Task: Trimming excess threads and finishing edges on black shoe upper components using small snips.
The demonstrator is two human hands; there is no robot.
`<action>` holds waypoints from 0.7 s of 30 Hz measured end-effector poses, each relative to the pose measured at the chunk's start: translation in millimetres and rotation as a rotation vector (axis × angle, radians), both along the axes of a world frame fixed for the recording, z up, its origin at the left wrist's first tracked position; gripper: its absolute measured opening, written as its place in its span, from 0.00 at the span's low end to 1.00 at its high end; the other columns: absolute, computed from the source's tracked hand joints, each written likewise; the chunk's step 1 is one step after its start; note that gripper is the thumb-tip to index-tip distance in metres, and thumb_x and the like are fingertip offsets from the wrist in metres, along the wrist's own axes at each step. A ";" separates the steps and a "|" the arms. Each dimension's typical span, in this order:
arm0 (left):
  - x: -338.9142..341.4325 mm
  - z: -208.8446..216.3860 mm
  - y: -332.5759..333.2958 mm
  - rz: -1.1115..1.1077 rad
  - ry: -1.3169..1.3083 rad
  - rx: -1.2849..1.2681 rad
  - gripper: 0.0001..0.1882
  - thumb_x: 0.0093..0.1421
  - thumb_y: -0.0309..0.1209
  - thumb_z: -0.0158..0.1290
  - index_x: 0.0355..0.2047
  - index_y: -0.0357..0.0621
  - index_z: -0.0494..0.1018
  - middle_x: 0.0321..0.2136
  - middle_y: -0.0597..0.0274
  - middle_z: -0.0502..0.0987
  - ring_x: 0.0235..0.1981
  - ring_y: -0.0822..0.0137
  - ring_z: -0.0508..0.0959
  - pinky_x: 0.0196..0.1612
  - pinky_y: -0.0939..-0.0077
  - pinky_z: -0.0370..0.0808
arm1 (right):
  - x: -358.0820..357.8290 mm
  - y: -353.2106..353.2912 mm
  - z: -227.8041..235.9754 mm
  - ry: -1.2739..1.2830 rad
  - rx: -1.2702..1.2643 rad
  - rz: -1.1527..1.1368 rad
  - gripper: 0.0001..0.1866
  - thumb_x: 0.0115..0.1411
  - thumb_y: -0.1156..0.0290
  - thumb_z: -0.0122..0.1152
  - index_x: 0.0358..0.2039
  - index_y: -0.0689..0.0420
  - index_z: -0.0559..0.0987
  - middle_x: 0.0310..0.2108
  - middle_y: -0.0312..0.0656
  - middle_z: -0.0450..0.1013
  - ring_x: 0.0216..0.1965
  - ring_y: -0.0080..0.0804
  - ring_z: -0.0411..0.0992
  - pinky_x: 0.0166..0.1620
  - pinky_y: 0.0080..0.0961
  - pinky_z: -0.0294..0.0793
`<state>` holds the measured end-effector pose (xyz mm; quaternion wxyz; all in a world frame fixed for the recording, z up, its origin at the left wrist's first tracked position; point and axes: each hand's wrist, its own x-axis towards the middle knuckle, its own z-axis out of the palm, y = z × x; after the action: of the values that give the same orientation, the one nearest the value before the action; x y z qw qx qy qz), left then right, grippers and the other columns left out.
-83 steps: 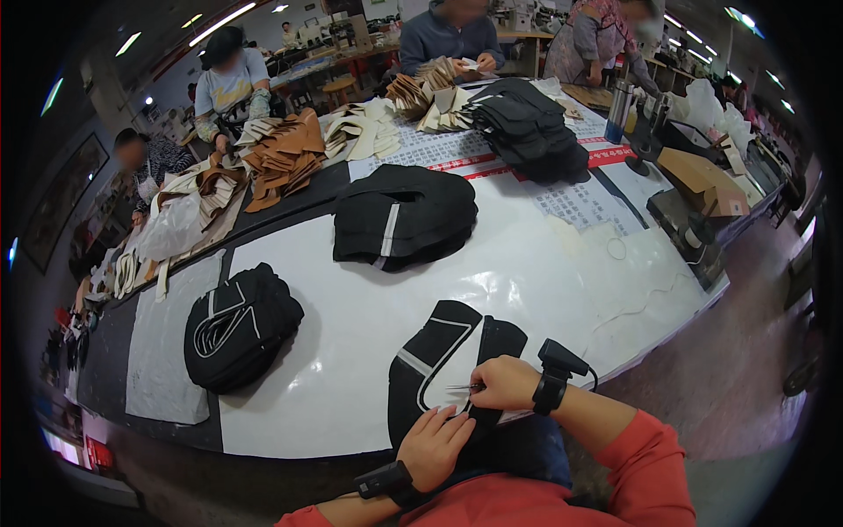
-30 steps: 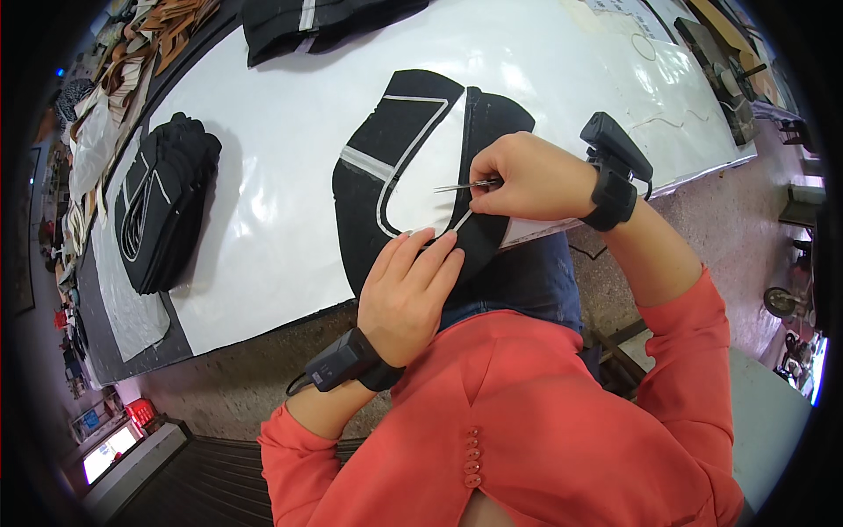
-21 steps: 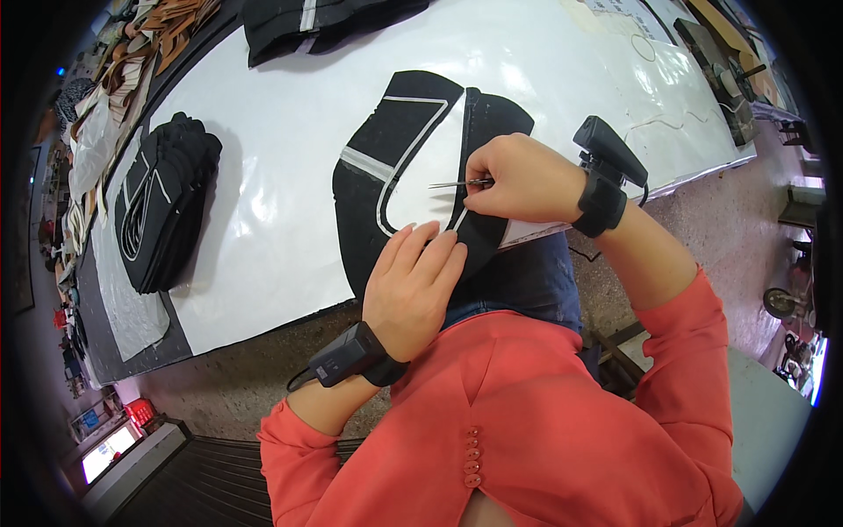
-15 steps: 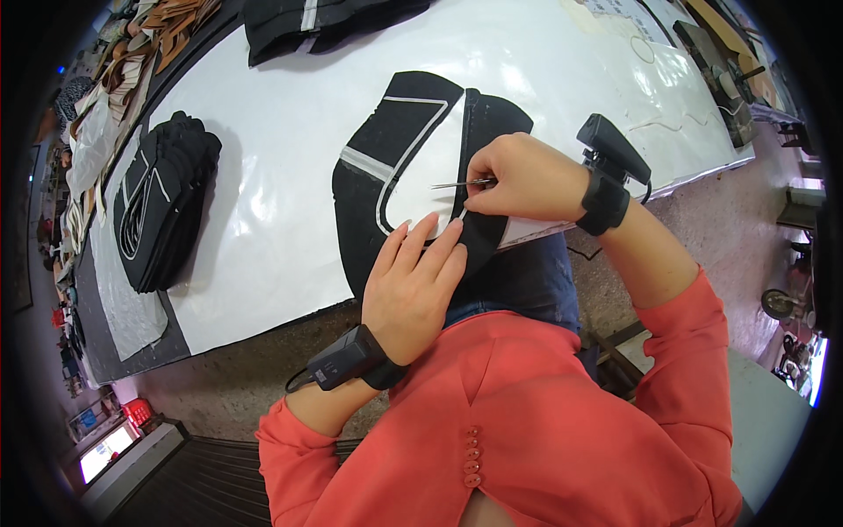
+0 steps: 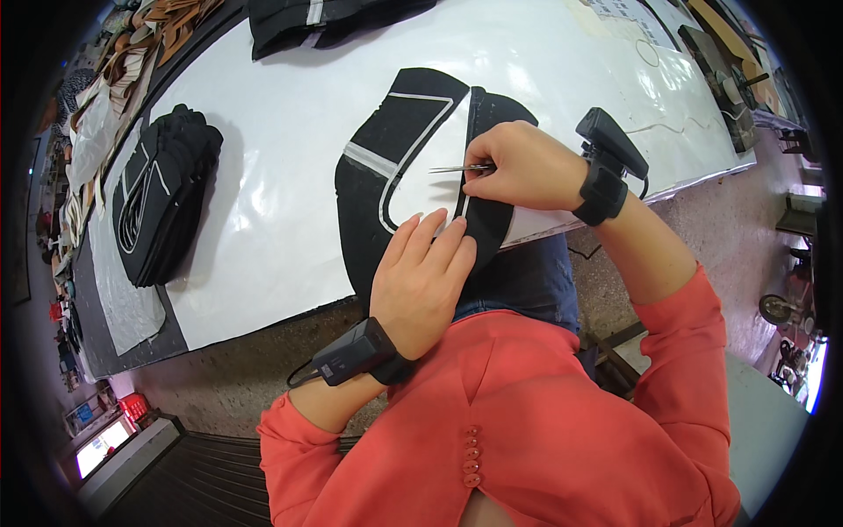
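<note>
A black U-shaped fabric piece (image 5: 364, 233), seemingly a shoe upper, lies flat near the table's front edge. Narrow white tape (image 5: 420, 145) follows its inner edge, and a wider pale band crosses its left arm. My left hand (image 5: 421, 277) rests on the curved lower part, fingers stretched out and palm down. At the right arm's inner edge my right hand (image 5: 522, 171) is closed, thumb and fingertips together beside the white strip (image 5: 463, 202). It also holds a slim pointed metal tool (image 5: 452, 169), apparently small scissors, whose tip points left. Its handle is hidden in my hand.
The white-covered table (image 5: 263, 220) carries a stack of similar black pieces (image 5: 167, 198) at left and another black stack (image 5: 338, 19) at the far side. A metal device (image 5: 720, 88) stands at the far right corner, near loose pale thread (image 5: 672, 127). Clear plastic (image 5: 132, 307) lies at left.
My right hand has moved slightly up along the inner edge with the pointed tool. My left hand has shifted a little to the right, and the black piece has moved slightly.
</note>
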<state>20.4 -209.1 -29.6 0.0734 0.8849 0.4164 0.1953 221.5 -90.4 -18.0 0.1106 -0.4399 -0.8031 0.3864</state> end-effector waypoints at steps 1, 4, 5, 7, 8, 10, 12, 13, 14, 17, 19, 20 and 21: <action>0.8 -0.9 0.8 0.003 -0.005 -0.005 0.16 0.52 0.20 0.54 0.43 0.39 0.76 0.50 0.55 0.77 0.57 0.51 0.74 0.60 0.52 0.70 | -0.8 1.1 -0.5 -0.023 0.022 0.010 0.13 0.51 0.66 0.66 0.29 0.65 0.82 0.22 0.49 0.76 0.24 0.41 0.75 0.31 0.30 0.73; 3.8 0.1 3.0 0.022 -0.007 -0.001 0.16 0.52 0.20 0.54 0.43 0.40 0.76 0.50 0.55 0.77 0.57 0.51 0.73 0.60 0.51 0.69 | -1.8 2.7 -2.0 -0.048 0.050 0.027 0.13 0.50 0.66 0.66 0.29 0.65 0.82 0.22 0.50 0.76 0.24 0.43 0.75 0.32 0.30 0.73; 4.8 0.8 3.2 0.038 -0.005 0.009 0.15 0.53 0.20 0.54 0.43 0.40 0.76 0.51 0.56 0.77 0.58 0.51 0.73 0.61 0.51 0.68 | -1.8 3.0 -2.0 -0.050 0.056 0.035 0.13 0.50 0.66 0.66 0.29 0.65 0.82 0.23 0.50 0.77 0.25 0.43 0.76 0.32 0.30 0.74; 5.3 -0.4 0.6 0.048 0.016 0.010 0.15 0.54 0.21 0.54 0.43 0.41 0.76 0.52 0.56 0.77 0.58 0.52 0.73 0.61 0.51 0.68 | -0.7 4.4 0.0 -0.037 0.063 0.050 0.13 0.50 0.66 0.66 0.29 0.65 0.82 0.23 0.50 0.77 0.25 0.43 0.76 0.32 0.30 0.74; 5.2 -0.6 -0.4 0.057 0.038 0.010 0.14 0.55 0.21 0.53 0.43 0.41 0.76 0.52 0.57 0.77 0.58 0.52 0.73 0.62 0.51 0.67 | -0.1 5.3 1.3 -0.023 0.069 0.065 0.13 0.50 0.65 0.67 0.29 0.65 0.82 0.23 0.49 0.77 0.25 0.42 0.76 0.32 0.30 0.74; 6.1 -0.4 -1.2 0.053 0.047 0.011 0.14 0.55 0.22 0.53 0.43 0.41 0.76 0.53 0.57 0.76 0.58 0.52 0.73 0.62 0.51 0.67 | 2.9 6.3 3.9 -0.011 0.064 0.042 0.14 0.51 0.65 0.67 0.29 0.65 0.82 0.23 0.49 0.77 0.25 0.41 0.76 0.32 0.30 0.74; 6.1 0.1 -1.8 0.049 0.060 0.013 0.13 0.56 0.22 0.53 0.43 0.41 0.76 0.54 0.58 0.76 0.58 0.53 0.73 0.62 0.51 0.66 | 3.3 9.0 2.4 -0.018 0.067 0.019 0.14 0.51 0.64 0.68 0.29 0.65 0.83 0.23 0.48 0.77 0.24 0.39 0.76 0.33 0.29 0.74; 5.4 0.3 -2.0 0.045 0.071 0.017 0.13 0.56 0.22 0.53 0.43 0.41 0.76 0.54 0.58 0.76 0.58 0.53 0.73 0.62 0.52 0.67 | 2.8 9.7 0.9 -0.017 0.068 0.019 0.14 0.51 0.64 0.68 0.29 0.65 0.83 0.23 0.48 0.77 0.24 0.39 0.76 0.33 0.29 0.74; 4.7 0.6 -2.1 0.042 0.082 0.021 0.14 0.56 0.22 0.53 0.43 0.41 0.76 0.54 0.58 0.76 0.58 0.53 0.73 0.62 0.52 0.67 | 2.4 10.1 -0.4 -0.019 0.078 0.024 0.14 0.51 0.64 0.68 0.29 0.65 0.83 0.23 0.49 0.77 0.25 0.40 0.76 0.33 0.29 0.74; 3.5 1.2 -0.6 0.048 0.044 -0.006 0.15 0.55 0.22 0.53 0.44 0.41 0.76 0.54 0.58 0.76 0.57 0.53 0.74 0.61 0.53 0.68 | -0.7 6.9 -1.0 -0.049 0.079 0.027 0.15 0.51 0.64 0.68 0.29 0.65 0.83 0.23 0.49 0.78 0.25 0.42 0.77 0.34 0.30 0.75; 2.6 5.2 -0.4 0.049 0.051 -0.031 0.16 0.55 0.22 0.53 0.45 0.41 0.76 0.54 0.59 0.76 0.57 0.53 0.74 0.61 0.53 0.68 | -3.9 -1.1 -0.6 -0.075 0.065 0.028 0.15 0.51 0.64 0.67 0.29 0.65 0.83 0.23 0.50 0.78 0.26 0.43 0.77 0.34 0.30 0.75; 2.2 6.1 -0.6 0.048 0.059 -0.056 0.17 0.55 0.22 0.53 0.46 0.41 0.76 0.54 0.59 0.76 0.56 0.53 0.74 0.60 0.53 0.69 | -5.5 -6.9 -0.4 -0.083 0.048 0.009 0.15 0.51 0.63 0.67 0.29 0.65 0.83 0.24 0.51 0.78 0.27 0.44 0.78 0.35 0.31 0.76; 1.6 5.5 -2.9 0.051 0.059 -0.058 0.17 0.55 0.22 0.53 0.46 0.41 0.76 0.54 0.59 0.76 0.56 0.53 0.74 0.60 0.53 0.69 | -6.9 -11.9 -0.5 -0.089 0.030 -0.008 0.15 0.51 0.63 0.67 0.30 0.65 0.83 0.24 0.51 0.78 0.28 0.45 0.78 0.35 0.31 0.76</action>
<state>22.0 -212.0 -24.1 0.0818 0.8769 0.4463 0.1585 214.6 -102.3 -18.5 0.0827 -0.4581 -0.8112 0.3539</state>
